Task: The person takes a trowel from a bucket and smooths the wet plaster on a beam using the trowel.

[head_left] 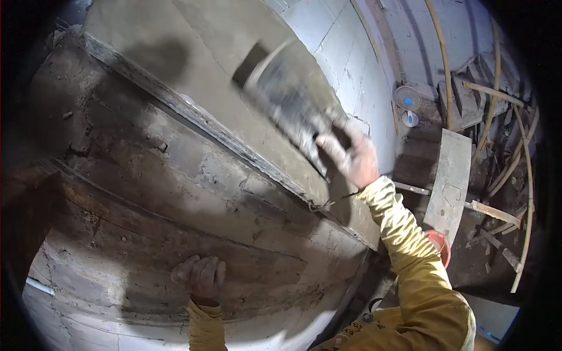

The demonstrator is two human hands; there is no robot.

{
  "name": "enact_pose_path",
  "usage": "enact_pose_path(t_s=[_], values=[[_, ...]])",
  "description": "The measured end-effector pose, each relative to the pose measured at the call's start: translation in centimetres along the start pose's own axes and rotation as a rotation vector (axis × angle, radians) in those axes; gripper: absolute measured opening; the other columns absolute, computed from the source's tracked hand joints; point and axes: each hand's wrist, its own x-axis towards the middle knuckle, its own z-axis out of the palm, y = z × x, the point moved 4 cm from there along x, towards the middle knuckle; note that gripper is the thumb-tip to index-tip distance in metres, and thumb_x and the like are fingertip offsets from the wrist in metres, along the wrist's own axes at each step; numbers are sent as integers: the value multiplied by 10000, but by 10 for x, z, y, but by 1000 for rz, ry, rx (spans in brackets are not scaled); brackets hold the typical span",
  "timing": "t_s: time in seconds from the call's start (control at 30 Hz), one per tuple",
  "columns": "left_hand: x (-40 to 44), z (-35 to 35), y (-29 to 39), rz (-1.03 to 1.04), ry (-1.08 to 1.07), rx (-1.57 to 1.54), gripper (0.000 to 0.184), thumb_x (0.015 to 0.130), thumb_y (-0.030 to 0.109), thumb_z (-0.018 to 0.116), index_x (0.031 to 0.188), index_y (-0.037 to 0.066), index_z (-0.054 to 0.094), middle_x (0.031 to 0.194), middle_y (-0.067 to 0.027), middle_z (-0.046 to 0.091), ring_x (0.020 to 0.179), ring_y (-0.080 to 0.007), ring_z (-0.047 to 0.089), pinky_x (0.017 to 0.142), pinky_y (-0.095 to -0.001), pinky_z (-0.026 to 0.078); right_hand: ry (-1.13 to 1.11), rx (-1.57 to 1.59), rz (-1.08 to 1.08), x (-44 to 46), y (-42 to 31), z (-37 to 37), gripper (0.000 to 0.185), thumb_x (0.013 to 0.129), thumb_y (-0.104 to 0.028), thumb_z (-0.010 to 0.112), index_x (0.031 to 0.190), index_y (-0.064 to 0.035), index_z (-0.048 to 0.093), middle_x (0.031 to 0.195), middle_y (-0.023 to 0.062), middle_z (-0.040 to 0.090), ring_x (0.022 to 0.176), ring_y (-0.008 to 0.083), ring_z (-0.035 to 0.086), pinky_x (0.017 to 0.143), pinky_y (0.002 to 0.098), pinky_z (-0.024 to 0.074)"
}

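My right hand (354,153), in a yellow sleeve, grips a wide flat trowel (287,85), which is blurred by motion. The trowel lies over a band of smooth grey plaster (216,64) and casts a dark shadow at its upper left. Below the plaster runs a straight wooden edge strip (193,117). My left hand (201,275) is at the lower middle, its fingers curled against the rough brown wall (252,257). Whether it holds anything there is hidden.
White blocks (351,52) rise beyond the plaster. At the right are a long board (449,181), a red bucket (439,245) partly behind my right arm, a round fan (408,98), bent wooden poles (448,70) and steps (474,93).
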Motion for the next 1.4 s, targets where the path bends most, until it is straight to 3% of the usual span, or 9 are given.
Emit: enact_pose_path(t_s=[0.1, 0.2, 0.33, 0.6, 0.87, 1.03, 1.2, 1.27, 1.4], values=[[-8, 0, -5, -13, 15, -27, 122, 867, 323, 731, 852, 227, 658, 815, 75, 646, 970, -153, 562, 904, -393, 362, -27, -319, -353, -15, 0, 11, 514, 923, -353, 701, 1378, -143, 585, 1174, 148, 710, 1048, 324, 704, 849, 413, 589], [-9, 0, -4, -27, 12, -51, 131, 875, 350, 716, 851, 237, 655, 794, 88, 624, 949, -143, 547, 911, -382, 354, -64, -350, -191, -4, -6, 22, 534, 941, -440, 646, 1382, -145, 580, 1171, 167, 706, 949, 331, 725, 792, 408, 599], [-10, 0, -5, -23, 15, -91, 139, 883, 380, 701, 861, 252, 651, 792, 109, 611, 932, -127, 532, 911, -379, 349, 83, -321, -270, 64, -51, 35, 496, 968, -486, 580, 1318, -137, 626, 824, 186, 717, 664, 308, 711, 649, 438, 582], [-7, -1, -3, 2, 54, -121, 144, 886, 389, 705, 897, 262, 640, 817, 127, 619, 919, -119, 535, 890, -375, 364, 292, -484, -106, 205, -53, 22, 471, 919, -515, 628, 1220, -160, 700, 1147, 175, 710, 1076, 387, 665, 930, 448, 517], [-14, 0, -7, 13, 34, -173, 148, 851, 330, 738, 922, 249, 638, 817, 114, 634, 880, -143, 556, 897, -385, 375, 216, -117, 302, 112, 34, -2, 546, 913, -435, 660, 1176, 42, 684, 1089, 257, 718, 996, 309, 720, 903, 388, 535], [-19, 0, -8, -17, 58, -188, 146, 831, 328, 748, 909, 249, 652, 822, 114, 648, 868, -134, 566, 883, -400, 391, 73, -48, 137, 124, -46, 41, 488, 935, -424, 668, 1185, -5, 679, 981, 205, 733, 919, 274, 704, 835, 370, 530], [-21, 4, -10, -21, 76, -204, 128, 811, 334, 756, 839, 252, 661, 792, 108, 646, 845, -121, 572, 863, -390, 402, 89, -298, 228, 70, 6, 26, 536, 957, -489, 595, 1180, -9, 679, 981, 262, 714, 916, 317, 707, 871, 400, 524], [-18, 4, -11, -29, 79, -226, 126, 800, 324, 761, 817, 252, 658, 776, 104, 639, 837, -122, 573, 862, -382, 402, 63, -256, 360, 29, 53, 5, 484, 955, -440, 627, 1175, -12, 681, 786, 175, 696, 653, 256, 674, 655, 392, 540], [-6, -3, -7, 27, 121, -230, 118, 786, 289, 765, 824, 249, 661, 759, 95, 629, 822, -127, 571, 852, -378, 404, 151, 445, 777, -28, 68, 20, 216, 954, -314, 683, 1017, -108, 678, 582, -65, 389, 420, 69, 348, 388, 280, 269]])
